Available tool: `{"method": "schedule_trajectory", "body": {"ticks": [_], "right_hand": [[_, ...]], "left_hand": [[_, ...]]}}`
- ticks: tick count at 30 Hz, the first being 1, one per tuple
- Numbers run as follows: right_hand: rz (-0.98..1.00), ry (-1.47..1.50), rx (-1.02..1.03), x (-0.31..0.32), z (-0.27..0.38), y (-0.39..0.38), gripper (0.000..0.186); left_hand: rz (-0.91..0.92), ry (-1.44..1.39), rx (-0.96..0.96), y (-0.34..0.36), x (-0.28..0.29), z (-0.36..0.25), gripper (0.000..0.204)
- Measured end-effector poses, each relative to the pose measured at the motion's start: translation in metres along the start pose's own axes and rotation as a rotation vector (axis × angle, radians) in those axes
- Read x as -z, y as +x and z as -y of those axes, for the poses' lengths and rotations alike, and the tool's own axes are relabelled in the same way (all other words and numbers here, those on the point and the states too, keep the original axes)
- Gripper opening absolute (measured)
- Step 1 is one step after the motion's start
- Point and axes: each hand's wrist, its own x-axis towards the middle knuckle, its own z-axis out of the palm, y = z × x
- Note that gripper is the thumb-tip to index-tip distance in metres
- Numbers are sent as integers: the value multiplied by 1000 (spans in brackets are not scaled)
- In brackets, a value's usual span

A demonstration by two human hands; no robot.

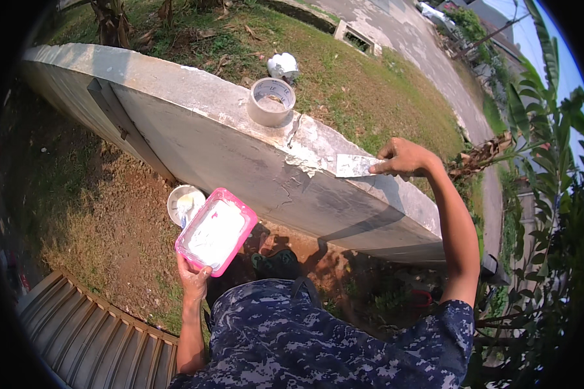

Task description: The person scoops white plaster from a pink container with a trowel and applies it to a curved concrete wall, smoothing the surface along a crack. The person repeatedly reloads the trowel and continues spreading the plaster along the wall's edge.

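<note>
The pink rectangular tray [248, 218] holds smeared white paste [214, 230].

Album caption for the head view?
Left hand holds a pink tray of white paste; right hand, a scraper at a cracked wall.

Wall top [175, 87] (chipped), 1 tape roll [270, 117]

The tray [248, 218] is smooth plastic, its paste [215, 228] matt. The concrete wall [230, 146] is rough and chipped on top.
</note>
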Motion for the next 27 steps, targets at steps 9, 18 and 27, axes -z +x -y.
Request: {"method": "schedule_trajectory", "body": {"ticks": [9, 18, 27], "right_hand": [[78, 61, 15, 2, 19, 13, 49], [58, -30, 59, -1, 22, 18, 49], [80, -185, 167, 6, 29, 25, 50]], "left_hand": [[28, 57, 55, 15, 21, -13, 104], [-33, 28, 73, 4, 23, -1, 103], [-70, -49, 47, -3, -4, 30, 103]]}}
